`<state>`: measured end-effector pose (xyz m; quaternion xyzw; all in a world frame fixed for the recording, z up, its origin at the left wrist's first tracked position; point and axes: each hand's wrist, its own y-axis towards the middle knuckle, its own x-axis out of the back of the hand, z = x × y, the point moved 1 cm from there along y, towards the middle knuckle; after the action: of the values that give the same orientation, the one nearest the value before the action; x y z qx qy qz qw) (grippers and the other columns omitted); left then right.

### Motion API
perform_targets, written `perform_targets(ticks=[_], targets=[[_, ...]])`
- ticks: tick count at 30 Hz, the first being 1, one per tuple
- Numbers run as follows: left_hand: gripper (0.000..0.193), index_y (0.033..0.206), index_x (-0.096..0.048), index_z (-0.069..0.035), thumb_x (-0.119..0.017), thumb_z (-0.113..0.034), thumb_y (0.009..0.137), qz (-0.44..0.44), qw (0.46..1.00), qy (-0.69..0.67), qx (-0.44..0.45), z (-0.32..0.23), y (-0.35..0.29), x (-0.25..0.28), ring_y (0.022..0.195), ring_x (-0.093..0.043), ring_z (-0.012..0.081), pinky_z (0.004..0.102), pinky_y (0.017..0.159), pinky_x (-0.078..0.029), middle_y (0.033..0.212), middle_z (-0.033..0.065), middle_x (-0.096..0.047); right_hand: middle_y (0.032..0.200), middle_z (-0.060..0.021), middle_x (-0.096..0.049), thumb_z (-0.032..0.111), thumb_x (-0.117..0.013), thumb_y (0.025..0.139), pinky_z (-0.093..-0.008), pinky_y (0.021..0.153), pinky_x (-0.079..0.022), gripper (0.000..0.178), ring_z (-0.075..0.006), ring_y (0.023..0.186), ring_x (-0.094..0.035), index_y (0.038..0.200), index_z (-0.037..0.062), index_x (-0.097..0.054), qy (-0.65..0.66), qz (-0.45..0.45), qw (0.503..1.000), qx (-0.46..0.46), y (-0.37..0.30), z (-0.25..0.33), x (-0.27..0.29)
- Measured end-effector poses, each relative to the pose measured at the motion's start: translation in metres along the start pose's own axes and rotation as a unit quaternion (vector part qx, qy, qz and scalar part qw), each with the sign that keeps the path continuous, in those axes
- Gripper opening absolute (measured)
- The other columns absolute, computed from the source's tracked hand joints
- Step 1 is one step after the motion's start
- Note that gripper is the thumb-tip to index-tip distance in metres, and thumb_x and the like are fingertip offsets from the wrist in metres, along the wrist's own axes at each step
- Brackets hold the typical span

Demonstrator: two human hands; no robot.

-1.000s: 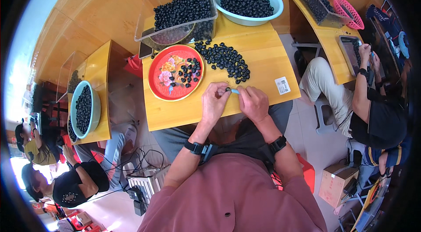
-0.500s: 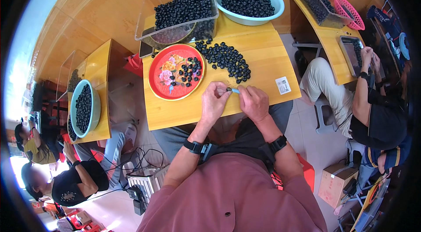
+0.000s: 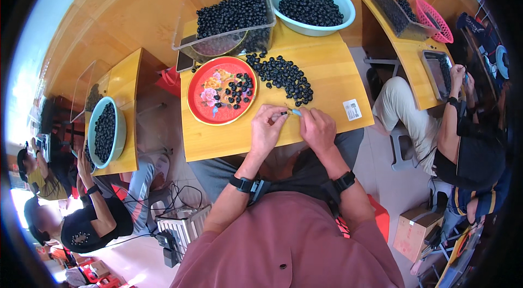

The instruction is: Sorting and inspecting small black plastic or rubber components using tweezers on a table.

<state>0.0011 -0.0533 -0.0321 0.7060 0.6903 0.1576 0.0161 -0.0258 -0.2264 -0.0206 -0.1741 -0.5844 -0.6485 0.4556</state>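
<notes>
At the near edge of the wooden table, my left hand (image 3: pixel 266 129) pinches a small black round piece (image 3: pixel 284 113) between thumb and fingers. My right hand (image 3: pixel 319 129) is closed on a small tool with a light-blue handle (image 3: pixel 296 112), its tip beside the piece. Just beyond my hands lies a loose pile of black bead-like pieces (image 3: pixel 284 77). To the left, a round red tray (image 3: pixel 202 111) with a flower print and gold rim carries more of these pieces on its right half.
A clear plastic bin (image 3: pixel 180 29) and a light-blue basin (image 3: pixel 349 13), both filled with black pieces, stand at the back. A phone (image 3: pixel 185 61) lies beside the bin. People sit at tables on both sides. A white label (image 3: pixel 352 109) is on the table's right.
My hands stay close together, with the tool's tip drawn slightly back from the piece. The view has shifted a little. At left, a person's hands have risen beside another basin.
</notes>
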Motion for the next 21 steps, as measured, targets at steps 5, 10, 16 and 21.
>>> perform_targets(ticks=[5,10,16,21], targets=[[0.015,0.105,-0.075,0.003,-0.08,0.003,0.09,0.025,0.999,0.023,0.008,-0.0004,-0.0003,0.0037,0.085,-0.067,0.0116,0.0253,0.075,-0.056,0.106,0.0076,-0.066,0.074,-0.0064,-0.059,0.012,-0.07,0.09,-0.0414,0.061,-0.052,0.012,-0.0264,0.068,-0.065,0.1,0.0079,-0.073,0.01,-0.006,1.0,-0.002,-0.0003,0.001,0.001],[0.017,0.105,-0.073,0.001,-0.08,0.003,0.09,0.016,0.999,0.051,0.004,-0.002,-0.0009,0.0042,0.083,-0.067,0.0094,0.0242,0.075,-0.056,0.102,0.0046,-0.067,0.074,-0.0064,-0.058,0.013,-0.07,0.09,-0.0415,0.06,-0.051,0.011,-0.0266,0.068,-0.065,0.1,0.0081,-0.073,0.01,-0.006,1.0,-0.002,-0.0014,-0.0005,0.0],[0.017,0.108,-0.072,0.004,-0.078,0.002,0.093,0.025,0.997,-0.012,0.076,0.0066,0.0001,0.0022,0.089,-0.068,0.0079,0.0234,0.077,-0.056,0.107,0.0042,-0.067,0.074,-0.0064,-0.057,0.013,-0.07,0.091,-0.0416,0.06,-0.051,0.011,-0.0267,0.067,-0.064,0.1,0.0086,-0.073,0.016,-0.012,1.0,-0.003,-0.0005,0.0005,0.0003],[0.017,0.111,-0.072,0.005,-0.075,0.005,0.094,0.009,0.999,-0.035,0.04,-0.0006,0.0007,0.0019,0.094,-0.068,0.0108,0.0233,0.081,-0.056,0.117,0.0083,-0.064,0.073,-0.0063,-0.057,0.013,-0.07,0.091,-0.0415,0.059,-0.051,0.011,-0.0267,0.066,-0.063,0.1,0.0093,-0.073,0.015,-0.014,1.0,-0.006,-0.0017,-0.0008,-0.0006]])
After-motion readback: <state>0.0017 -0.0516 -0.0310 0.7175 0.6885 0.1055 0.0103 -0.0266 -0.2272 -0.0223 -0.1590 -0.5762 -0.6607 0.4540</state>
